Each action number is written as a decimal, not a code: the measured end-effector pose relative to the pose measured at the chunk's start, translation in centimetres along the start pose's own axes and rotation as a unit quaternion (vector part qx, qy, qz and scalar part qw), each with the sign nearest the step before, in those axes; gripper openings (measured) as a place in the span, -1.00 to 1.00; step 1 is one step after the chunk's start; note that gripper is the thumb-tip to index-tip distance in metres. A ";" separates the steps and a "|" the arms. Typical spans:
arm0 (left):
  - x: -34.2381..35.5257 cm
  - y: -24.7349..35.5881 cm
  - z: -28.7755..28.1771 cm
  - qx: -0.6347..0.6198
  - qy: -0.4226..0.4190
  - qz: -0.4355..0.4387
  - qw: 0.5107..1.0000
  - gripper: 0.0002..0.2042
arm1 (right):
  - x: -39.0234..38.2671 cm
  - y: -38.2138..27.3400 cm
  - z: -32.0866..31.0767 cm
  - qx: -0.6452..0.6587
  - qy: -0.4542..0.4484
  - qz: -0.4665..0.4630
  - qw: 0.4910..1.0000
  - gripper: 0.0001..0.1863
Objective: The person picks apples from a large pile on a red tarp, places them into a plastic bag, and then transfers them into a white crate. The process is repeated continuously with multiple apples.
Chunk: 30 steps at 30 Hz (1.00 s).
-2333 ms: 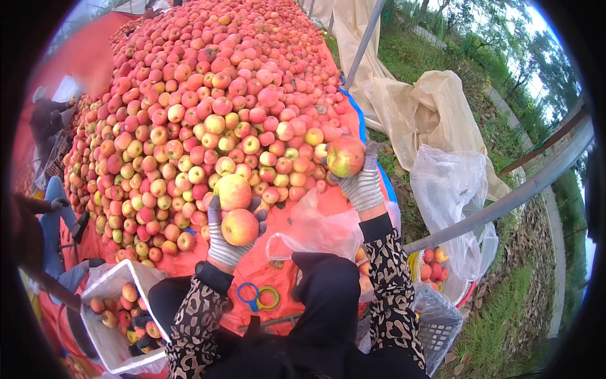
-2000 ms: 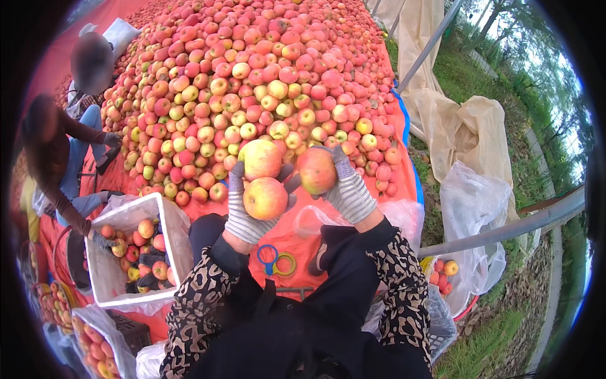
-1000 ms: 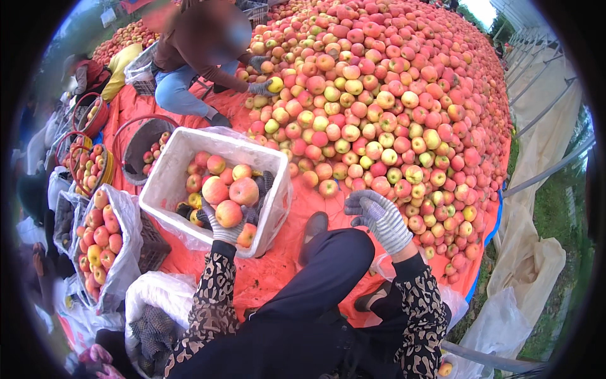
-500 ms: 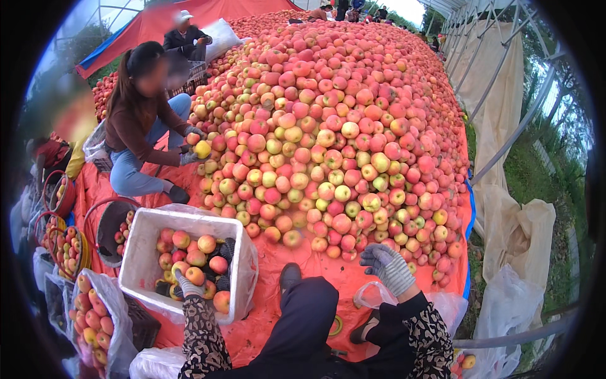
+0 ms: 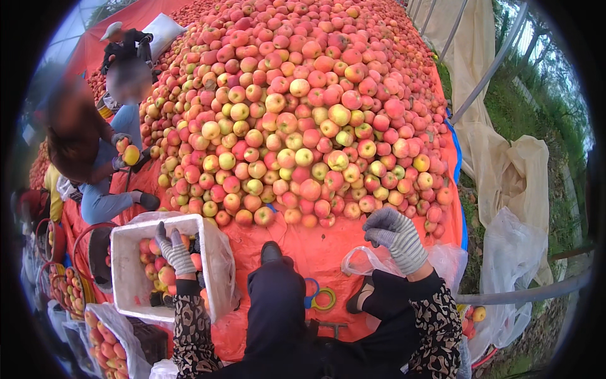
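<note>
My left hand (image 5: 175, 252), in a striped grey glove, is over a white foam box (image 5: 120, 268) holding apples (image 5: 166, 276) and dark netting, its fingers apart with nothing held. My right hand (image 5: 396, 237), gloved alike, is raised over the red tarp (image 5: 309, 240) at the front of a large apple pile (image 5: 290, 120), fingers loosely bent and apparently empty. Blue and yellow rings (image 5: 322, 297) lie on the tarp between my knees, near a clear plastic bag (image 5: 445, 256).
A co-worker (image 5: 79, 145) crouches at the left with apples in gloved hands; another person (image 5: 120, 44) is behind. Baskets (image 5: 69, 284) and a bagged crate of apples (image 5: 110, 341) stand lower left. Metal poles (image 5: 489, 63) and beige sheeting (image 5: 499, 177) line the right.
The apples in both my hands 2 seconds ago are let go. My left hand moved to the foam box and has risen from its apples. The view swung left, then partly back.
</note>
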<state>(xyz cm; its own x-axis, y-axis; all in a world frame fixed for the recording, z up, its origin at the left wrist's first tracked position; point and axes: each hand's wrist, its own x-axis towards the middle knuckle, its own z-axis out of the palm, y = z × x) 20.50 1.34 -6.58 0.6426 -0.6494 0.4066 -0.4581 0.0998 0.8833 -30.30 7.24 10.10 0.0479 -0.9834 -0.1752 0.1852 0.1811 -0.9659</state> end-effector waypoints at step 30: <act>-10.0 7.6 40.6 0.261 -0.463 0.131 0.837 -0.21 | -1.9 1.9 -2.1 -0.324 -0.089 0.014 0.942 -0.77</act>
<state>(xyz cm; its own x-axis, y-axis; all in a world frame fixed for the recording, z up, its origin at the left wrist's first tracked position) -14.28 -22.01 -13.41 -0.1620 -0.9868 0.0024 -0.8703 0.1440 0.4710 -32.06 9.39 8.21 0.2178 -0.9502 -0.2230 -0.4529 0.1040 -0.8855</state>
